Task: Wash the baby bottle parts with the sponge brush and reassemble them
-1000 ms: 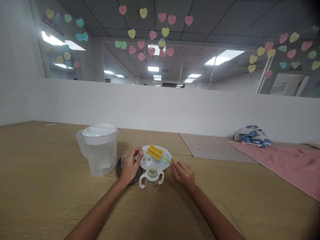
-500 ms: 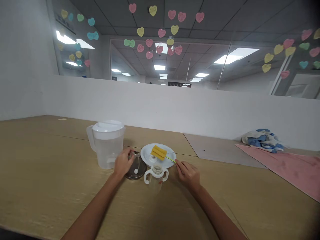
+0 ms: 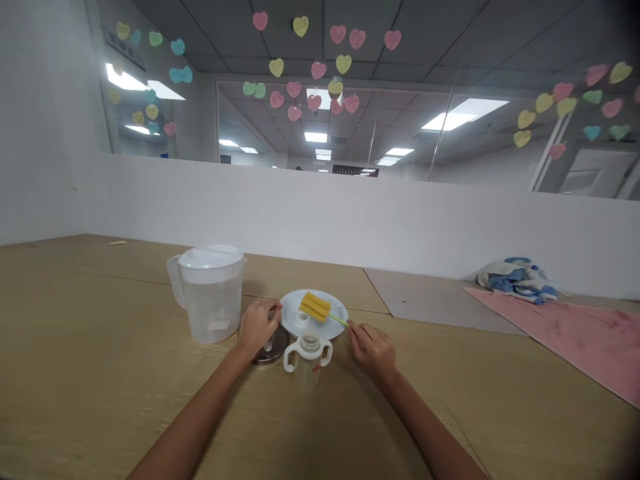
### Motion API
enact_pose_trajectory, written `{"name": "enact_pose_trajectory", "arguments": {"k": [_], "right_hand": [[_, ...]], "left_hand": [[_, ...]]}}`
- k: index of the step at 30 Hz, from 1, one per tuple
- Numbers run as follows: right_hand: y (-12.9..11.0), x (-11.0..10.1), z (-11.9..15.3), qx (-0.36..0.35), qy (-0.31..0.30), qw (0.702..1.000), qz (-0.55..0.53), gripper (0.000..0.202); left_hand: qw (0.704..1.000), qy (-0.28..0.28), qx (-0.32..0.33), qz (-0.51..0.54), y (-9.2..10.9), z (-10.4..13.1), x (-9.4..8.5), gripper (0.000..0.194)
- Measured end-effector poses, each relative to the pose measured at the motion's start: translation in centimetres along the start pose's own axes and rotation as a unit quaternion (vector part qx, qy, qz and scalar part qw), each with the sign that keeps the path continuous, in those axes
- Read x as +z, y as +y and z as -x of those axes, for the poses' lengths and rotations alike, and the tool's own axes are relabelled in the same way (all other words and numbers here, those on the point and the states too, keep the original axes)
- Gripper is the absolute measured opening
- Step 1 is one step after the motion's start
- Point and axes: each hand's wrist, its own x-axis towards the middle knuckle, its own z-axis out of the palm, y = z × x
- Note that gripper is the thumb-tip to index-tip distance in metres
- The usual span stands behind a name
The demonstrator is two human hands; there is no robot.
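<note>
Over the white plate (image 3: 329, 329): one yellow sponge brush (image 3: 315, 307), likely light, soft-headed, best held by the green handle (image 3: 339, 321) my right hand (image 3: 373, 348) pinches. My left hand (image 3: 259, 325) curls over the dark tray (image 3: 281, 345); grip unclear.

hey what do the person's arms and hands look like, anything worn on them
The left hand and right hand are ungloved, with no watch, bracelet or ring showing. The left forearm and right forearm are bare, with no sleeve in view.

Apparently an office, with ceiling light panels (image 3: 465, 115), glass partition (image 3: 400, 120) and heart-shaped notes (image 3: 301, 27).
</note>
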Motion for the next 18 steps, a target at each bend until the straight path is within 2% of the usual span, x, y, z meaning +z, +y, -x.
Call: {"name": "enact_pose_trajectory", "arguments": {"k": [4,8,10,12,14,17,18], "right_hand": [[0.1,0.0,0.0,0.015,0.005,1.000,0.000,0.016],[0.2,-0.1,0.0,0.021,0.014,1.000,-0.002,0.016],[0.2,-0.1,-0.1,0.021,0.015,1.000,-0.006,0.017],[0.2,-0.2,-0.2,0.024,0.019,0.999,-0.010,0.017],[0.1,-0.1,-0.2,0.028,0.026,0.999,-0.011,0.017],[0.1,-0.1,-0.3,0.032,0.025,0.999,-0.012,0.017],[0.0,-0.1,-0.3,0.036,0.023,0.999,-0.013,0.017]], "left_hand": [[0.997,-0.063,0.046,-0.001,2.3,-2.9,1.0,0.023],[0.990,-0.140,0.030,-0.003,3.3,-5.1,2.3,0.010],[0.988,-0.151,0.022,0.006,3.3,-5.5,2.4,0.008],[0.991,-0.129,0.024,0.026,3.0,-5.1,2.1,0.008],[0.995,-0.086,0.029,0.051,2.7,-4.0,1.5,0.017],[0.994,-0.007,0.013,0.111,2.0,-1.4,0.4,0.035],[0.981,0.045,-0.020,0.188,1.8,-0.5,0.0,0.038]]}}
